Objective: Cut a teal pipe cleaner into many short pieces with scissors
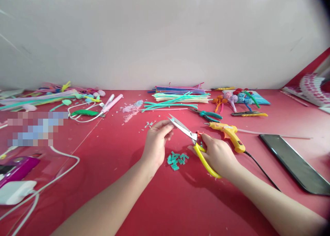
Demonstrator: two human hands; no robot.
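Yellow-handled steel scissors (192, 143) sit gripped in the right hand (218, 155), blades parted, near the middle of the red table (167, 201). The left hand (156, 143) pinches a tiny teal piece – barely visible – at the blade tips, above a pile of cut teal bits (177, 159).

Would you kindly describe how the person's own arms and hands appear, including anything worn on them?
Both forearms are bare as far as the picture shows, with no sleeve edge in view. The left hand and right hand wear no gloves, and no rings, watch or bracelet show at the fingers or wrists. The nails look short and unpainted, though they are too small to judge finely.
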